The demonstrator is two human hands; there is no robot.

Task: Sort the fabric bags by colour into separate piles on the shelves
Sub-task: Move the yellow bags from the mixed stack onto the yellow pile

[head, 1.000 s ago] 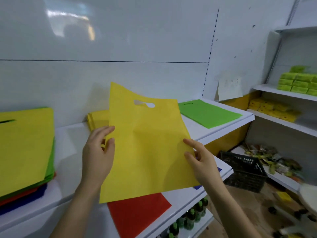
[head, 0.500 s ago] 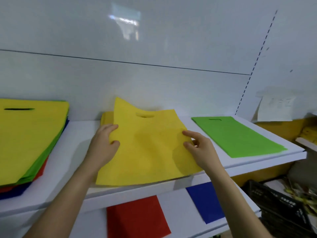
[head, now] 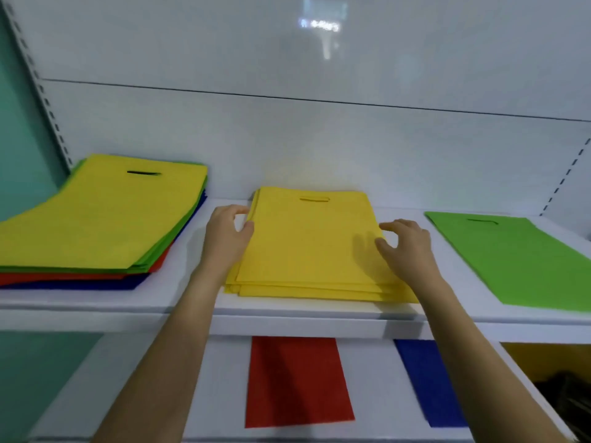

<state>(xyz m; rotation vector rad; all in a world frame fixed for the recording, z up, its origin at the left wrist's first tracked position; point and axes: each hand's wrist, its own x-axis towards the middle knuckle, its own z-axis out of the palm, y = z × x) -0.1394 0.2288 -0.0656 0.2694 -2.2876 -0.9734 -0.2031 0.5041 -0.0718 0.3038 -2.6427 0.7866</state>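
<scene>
Our left hand loosely curled against the yellow pile, right hand relaxed on it — neither gripping.

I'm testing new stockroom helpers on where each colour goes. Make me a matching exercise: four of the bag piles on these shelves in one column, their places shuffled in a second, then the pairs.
Things:
1. mixed stack
2. yellow pile
3. green bag
4. red bag

Places:
A. lower shelf, beside the blue bag
B. upper shelf, far right
C. upper shelf, far left
D. upper shelf, middle

Pairs: 1-C; 2-D; 3-B; 4-A
</scene>
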